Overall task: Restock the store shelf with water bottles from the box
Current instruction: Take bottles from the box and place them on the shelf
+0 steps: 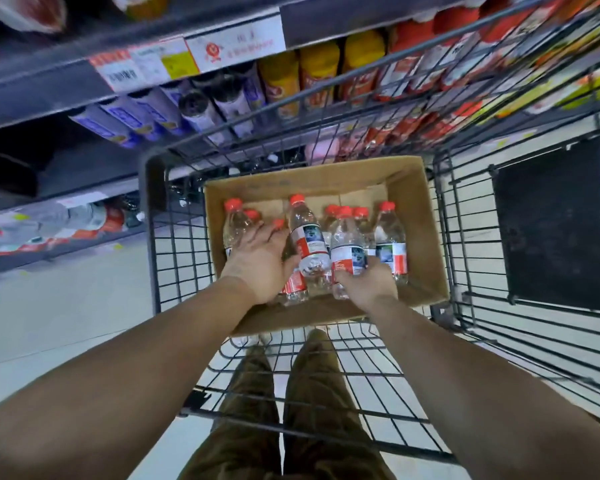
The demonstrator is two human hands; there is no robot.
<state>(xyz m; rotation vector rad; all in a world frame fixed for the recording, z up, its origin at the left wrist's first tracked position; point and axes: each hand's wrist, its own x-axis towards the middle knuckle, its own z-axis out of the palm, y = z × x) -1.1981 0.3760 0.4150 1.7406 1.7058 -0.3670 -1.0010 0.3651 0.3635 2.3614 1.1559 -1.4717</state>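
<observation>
Shelves (84, 95) of drinks run along my left, and on the lowest one (49, 233) I can make out red-capped bottles lying blurred, which looks like the spot to fill. Next comes my left hand (262, 261), fingers spread and laid over the bottles at the left of the box (420, 216); whether it has closed on one I cannot tell. Between my hands stands a taller bottle (307, 237), raised above its neighbours. My right hand (369, 280) is wrapped round the base of another bottle (347, 251), thumb pressed to its label. More bottles (390, 237) stand further right, all inside the box, which sits in the cart (465, 209). I judge this the picking-up step. The next move calls for lifting clear of the box wall, then turning left toward the low shelf without knocking the rest over.
</observation>
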